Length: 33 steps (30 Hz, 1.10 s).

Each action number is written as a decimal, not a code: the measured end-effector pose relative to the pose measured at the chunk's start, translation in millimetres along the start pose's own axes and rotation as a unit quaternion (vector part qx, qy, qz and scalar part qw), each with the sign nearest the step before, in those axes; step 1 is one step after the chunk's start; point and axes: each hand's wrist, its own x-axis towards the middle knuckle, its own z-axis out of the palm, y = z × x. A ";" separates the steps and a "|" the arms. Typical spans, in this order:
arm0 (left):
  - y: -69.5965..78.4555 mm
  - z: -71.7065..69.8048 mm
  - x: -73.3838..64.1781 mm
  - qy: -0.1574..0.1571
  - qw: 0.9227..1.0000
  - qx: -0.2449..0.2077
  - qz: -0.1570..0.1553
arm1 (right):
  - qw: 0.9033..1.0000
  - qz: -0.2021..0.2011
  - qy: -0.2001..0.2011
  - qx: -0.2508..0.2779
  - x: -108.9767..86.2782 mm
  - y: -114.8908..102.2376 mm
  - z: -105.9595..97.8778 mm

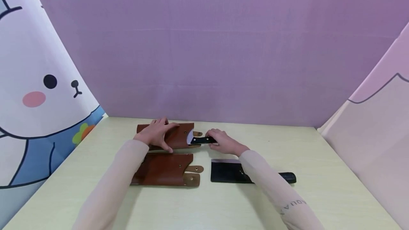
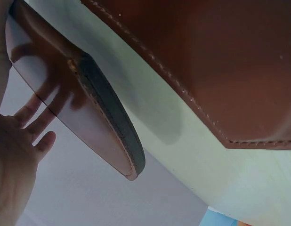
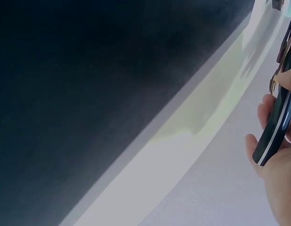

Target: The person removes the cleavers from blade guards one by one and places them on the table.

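Note:
My left hand (image 1: 156, 133) grips the farther brown leather knife sheath (image 1: 180, 136), thumb at its near edge and fingers across its far side. In the left wrist view this sheath (image 2: 98, 127) is tilted, with a shadow on the table beside it. My right hand (image 1: 223, 142) holds a knife by its black handle (image 1: 202, 140). A little of the pale blade (image 1: 190, 137) shows at the sheath's mouth; the rest is hidden inside. In the right wrist view the fingers curl round the riveted handle (image 3: 277, 127).
Nearer me lies a second brown sheath (image 1: 166, 169) with snap straps (image 1: 191, 179) at its right end. A cleaver with a black blade (image 1: 225, 172) and black handle (image 1: 289, 177) lies under my right forearm. A purple cloth wall (image 1: 223, 63) stands behind the pale table (image 1: 319, 187).

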 end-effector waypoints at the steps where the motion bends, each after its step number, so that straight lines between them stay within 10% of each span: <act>1: 0.7 -0.8 -0.1 -0.001 1.000 0.001 0.003 | 1.000 -0.001 0.001 0.003 -0.8 0.4 -0.6; 33: 9.5 -8.5 -9.5 0.012 1.000 -0.004 0.023 | 1.000 -0.018 0.025 -0.007 -13.2 5.8 -8.3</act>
